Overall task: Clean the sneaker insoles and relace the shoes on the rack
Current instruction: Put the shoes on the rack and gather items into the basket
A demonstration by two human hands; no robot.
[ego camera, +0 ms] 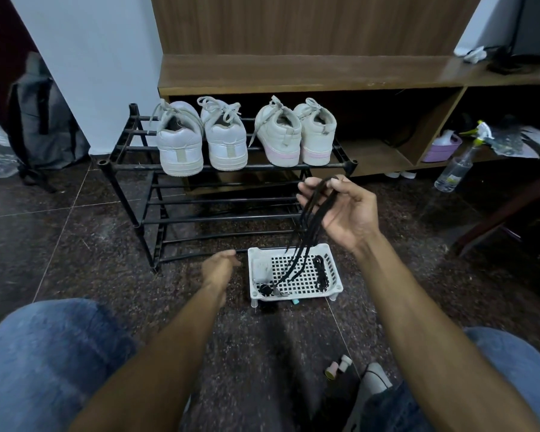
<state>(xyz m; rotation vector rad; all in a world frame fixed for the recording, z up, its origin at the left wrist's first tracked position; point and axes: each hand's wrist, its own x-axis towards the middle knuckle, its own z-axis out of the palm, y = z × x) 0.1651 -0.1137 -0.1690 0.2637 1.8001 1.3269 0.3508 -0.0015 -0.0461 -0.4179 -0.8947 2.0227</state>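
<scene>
Two pairs of pale sneakers stand heel-out on the top shelf of a black shoe rack point(231, 166): a white pair point(200, 138) on the left and a pair with pink soles point(296, 135) on the right. My right hand point(340, 210) holds a bunch of black laces point(312, 213) above a white perforated tray point(334, 269); the lace ends hang down into the tray. Another coiled black lace point(321, 272) lies in the tray. My left hand point(220, 268) hovers low beside the tray's left edge, fingers relaxed, holding nothing.
A wooden cabinet point(293, 73) stands behind the rack. A spray bottle point(455, 163) and a purple tub point(443, 148) sit at the right. A grey backpack point(41, 126) leans at the left. Small bottles point(339, 367) lie on the dark floor near my knees.
</scene>
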